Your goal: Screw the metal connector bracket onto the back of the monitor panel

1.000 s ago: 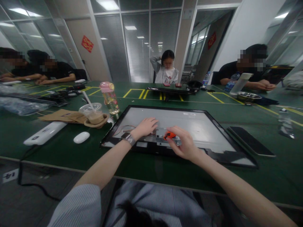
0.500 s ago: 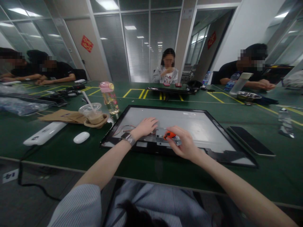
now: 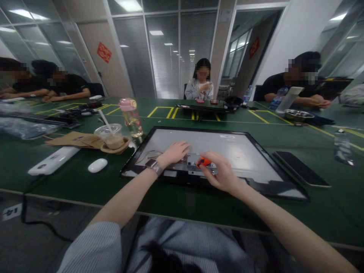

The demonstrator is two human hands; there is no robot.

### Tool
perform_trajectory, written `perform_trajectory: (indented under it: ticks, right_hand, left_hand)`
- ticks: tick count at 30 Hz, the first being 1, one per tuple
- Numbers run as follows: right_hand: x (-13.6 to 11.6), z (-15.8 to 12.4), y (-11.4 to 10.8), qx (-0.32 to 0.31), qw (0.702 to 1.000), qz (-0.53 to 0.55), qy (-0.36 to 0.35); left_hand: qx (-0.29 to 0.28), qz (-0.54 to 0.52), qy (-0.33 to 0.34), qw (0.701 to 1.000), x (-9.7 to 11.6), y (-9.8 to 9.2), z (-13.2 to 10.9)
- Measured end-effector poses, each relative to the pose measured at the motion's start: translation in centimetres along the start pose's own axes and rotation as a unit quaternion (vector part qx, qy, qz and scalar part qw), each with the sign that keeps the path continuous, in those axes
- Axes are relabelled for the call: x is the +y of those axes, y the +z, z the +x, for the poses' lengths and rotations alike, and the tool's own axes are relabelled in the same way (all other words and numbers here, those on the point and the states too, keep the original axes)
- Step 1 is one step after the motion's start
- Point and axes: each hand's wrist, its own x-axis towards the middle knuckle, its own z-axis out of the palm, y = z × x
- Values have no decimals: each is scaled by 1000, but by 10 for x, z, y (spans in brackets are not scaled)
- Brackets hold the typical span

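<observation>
The right hand (image 3: pixel 223 172) has its fingers bent snugly around a smooth orange-and-black handle (image 3: pixel 205 162), above a boxy grey metal plate (image 3: pixel 192 162) near the front edge of a flat, black-framed panel (image 3: pixel 241 151) with a pale grey face. The left hand (image 3: pixel 174 152) reaches over the panel beside the plate, fingers extended; whatever lies underneath is hidden. A green table (image 3: pixel 71 185) with yellow lines carries the panel, one pink-lidded bottle (image 3: pixel 131 121) and one clear plastic cup (image 3: pixel 112 141). Glass partitions (image 3: pixel 196 38) stand behind.

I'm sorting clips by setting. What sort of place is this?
Probably an office used as a workshop: glass partitions, a green table marked with yellow lines, and a flat panel lying on it.
</observation>
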Motion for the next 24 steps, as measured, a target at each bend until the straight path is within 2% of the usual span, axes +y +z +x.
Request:
perform_trajectory:
  ticks: [12,24]
  right_hand:
    - [2,-2,3,11,1000,11,23]
    - [1,-2,2,-6,1000,13,22]
  left_hand:
    - [-1,-6,0,1000,-4,4,1]
    - [-5,-7,-9,1000,2,-2,-1]
